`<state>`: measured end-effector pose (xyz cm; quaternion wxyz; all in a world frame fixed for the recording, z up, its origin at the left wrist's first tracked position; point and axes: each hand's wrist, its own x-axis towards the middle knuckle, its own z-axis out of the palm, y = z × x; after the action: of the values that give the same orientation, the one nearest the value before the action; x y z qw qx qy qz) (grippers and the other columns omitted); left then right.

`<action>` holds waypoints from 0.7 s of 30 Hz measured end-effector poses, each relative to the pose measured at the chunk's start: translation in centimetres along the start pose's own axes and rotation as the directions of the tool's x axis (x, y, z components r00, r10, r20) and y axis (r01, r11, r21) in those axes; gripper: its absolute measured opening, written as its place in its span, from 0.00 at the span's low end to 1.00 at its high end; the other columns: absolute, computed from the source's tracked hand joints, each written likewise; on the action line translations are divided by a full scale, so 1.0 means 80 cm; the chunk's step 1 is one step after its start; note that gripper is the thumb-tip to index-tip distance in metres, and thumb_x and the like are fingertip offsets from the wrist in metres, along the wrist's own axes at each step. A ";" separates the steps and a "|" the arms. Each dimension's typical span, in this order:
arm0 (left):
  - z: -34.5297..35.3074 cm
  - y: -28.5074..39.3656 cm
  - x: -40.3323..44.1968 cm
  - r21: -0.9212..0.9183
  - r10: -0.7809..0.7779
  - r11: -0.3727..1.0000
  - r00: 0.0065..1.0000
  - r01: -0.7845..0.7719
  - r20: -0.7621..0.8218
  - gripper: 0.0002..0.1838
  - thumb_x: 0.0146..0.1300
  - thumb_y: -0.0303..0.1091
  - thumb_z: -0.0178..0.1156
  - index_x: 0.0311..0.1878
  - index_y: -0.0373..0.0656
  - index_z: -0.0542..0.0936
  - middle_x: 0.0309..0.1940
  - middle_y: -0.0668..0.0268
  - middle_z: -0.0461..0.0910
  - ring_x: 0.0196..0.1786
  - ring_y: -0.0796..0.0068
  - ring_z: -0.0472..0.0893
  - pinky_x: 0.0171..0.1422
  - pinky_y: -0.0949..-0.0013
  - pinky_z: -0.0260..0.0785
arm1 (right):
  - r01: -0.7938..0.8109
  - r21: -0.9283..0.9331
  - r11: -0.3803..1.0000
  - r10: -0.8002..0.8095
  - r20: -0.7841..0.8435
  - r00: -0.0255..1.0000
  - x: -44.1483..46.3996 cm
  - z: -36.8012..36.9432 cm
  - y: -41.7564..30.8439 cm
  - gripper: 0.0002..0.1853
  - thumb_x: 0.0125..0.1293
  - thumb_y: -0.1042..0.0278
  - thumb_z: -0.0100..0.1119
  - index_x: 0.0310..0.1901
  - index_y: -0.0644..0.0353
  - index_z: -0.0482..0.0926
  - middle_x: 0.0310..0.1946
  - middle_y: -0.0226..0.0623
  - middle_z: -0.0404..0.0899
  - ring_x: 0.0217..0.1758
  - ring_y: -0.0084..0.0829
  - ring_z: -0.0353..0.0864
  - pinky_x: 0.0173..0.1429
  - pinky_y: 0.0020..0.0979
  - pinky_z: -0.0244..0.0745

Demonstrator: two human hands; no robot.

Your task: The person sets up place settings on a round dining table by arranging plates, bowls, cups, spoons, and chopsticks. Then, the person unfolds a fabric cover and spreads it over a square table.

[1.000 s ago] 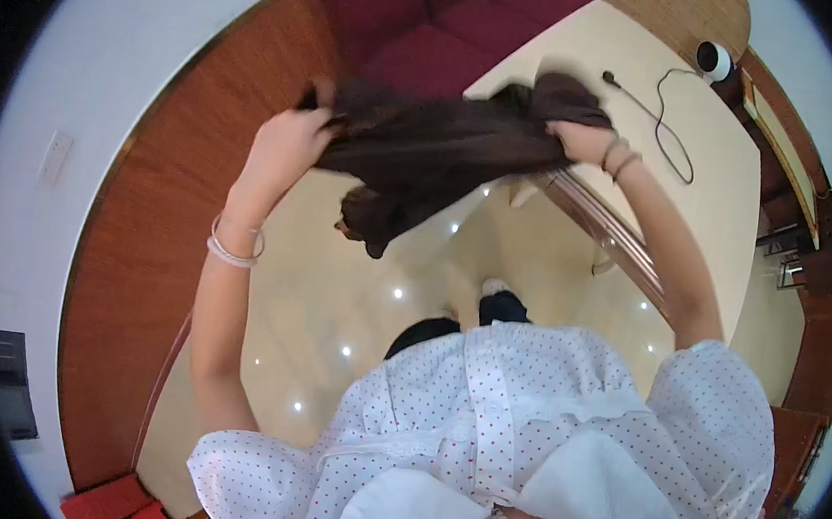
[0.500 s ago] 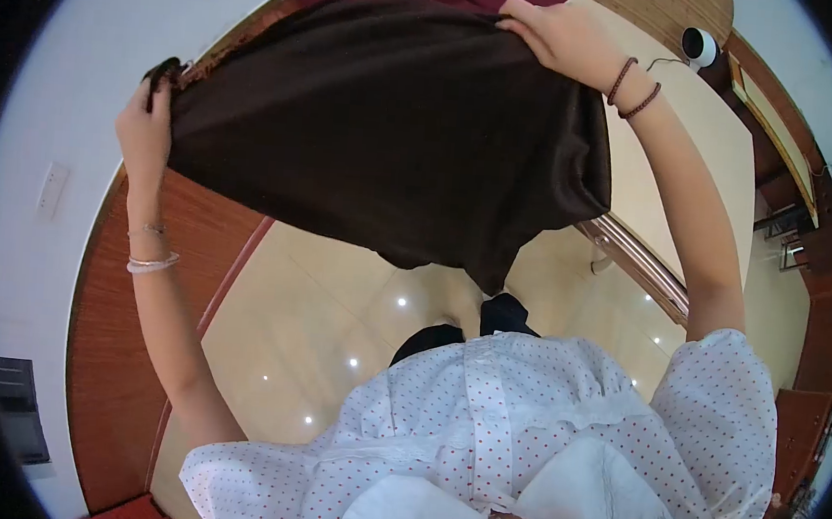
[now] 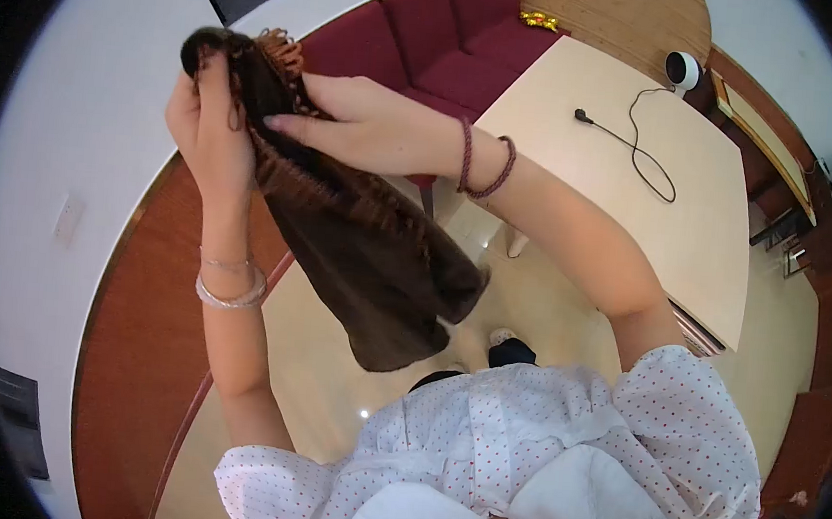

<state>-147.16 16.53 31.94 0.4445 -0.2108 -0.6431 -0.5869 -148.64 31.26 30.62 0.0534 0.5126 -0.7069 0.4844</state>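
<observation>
A dark brown scarf (image 3: pixel 362 265) with a reddish-brown fringe hangs in folds from both my hands, in the air before me. My left hand (image 3: pixel 211 134) is closed round its gathered upper end, where a dark bunched roll sticks out above the fingers. Close beside it, my right hand (image 3: pixel 367 126) pinches the scarf near the fringed edge. Its thumb lies on the cloth while the other fingers are partly hidden behind. The lower end of the scarf dangles freely above the floor.
To the right stands a pale table (image 3: pixel 576 184) bearing a black cable (image 3: pixel 627 139) and a white round-headed device (image 3: pixel 681 70). Maroon seats (image 3: pixel 431 44) line the back, with a shiny gold item (image 3: pixel 539 20) on one. A wood-panelled wall (image 3: pixel 131 336) runs along the left.
The scarf was stretched wide between my hands and now hangs narrow and folded. My right hand has moved left, close to my left hand. More of the table and seats shows.
</observation>
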 end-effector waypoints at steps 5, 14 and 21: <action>-0.029 -0.013 -0.005 -0.068 -0.143 0.987 0.990 0.143 0.006 0.14 0.65 0.37 0.46 0.33 0.37 0.75 0.25 0.73 0.72 0.27 0.87 0.67 0.30 0.82 0.58 | -0.026 0.145 0.989 0.074 -0.334 0.940 0.002 -0.006 0.029 0.21 0.65 0.54 0.44 0.31 0.70 0.72 0.15 0.35 0.67 0.23 0.19 0.65 0.31 0.30 0.65; -0.287 -0.059 -0.055 -0.012 -0.516 0.846 0.811 0.534 -0.277 0.15 0.63 0.35 0.48 0.48 0.36 0.72 0.43 0.63 0.74 0.45 0.72 0.73 0.50 0.70 0.64 | -0.171 0.708 0.685 0.616 -0.438 0.655 -0.106 -0.101 0.062 0.08 0.62 0.67 0.49 0.40 0.59 0.74 0.36 0.27 0.75 0.41 0.20 0.72 0.48 0.24 0.66; -0.498 0.057 -0.273 0.143 -0.269 0.771 0.521 0.620 -0.810 0.16 0.60 0.36 0.51 0.47 0.35 0.72 0.41 0.62 0.74 0.43 0.70 0.72 0.52 0.66 0.62 | -0.099 0.363 0.926 0.376 -0.881 0.288 -0.338 -0.219 0.085 0.12 0.58 0.74 0.49 0.44 0.66 0.73 0.37 0.37 0.75 0.43 0.32 0.73 0.53 0.31 0.66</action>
<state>-119.34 -14.53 13.32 0.5319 0.3275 -0.5407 -0.5635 -148.67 62.44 20.07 0.3167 0.0276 -0.5485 0.7733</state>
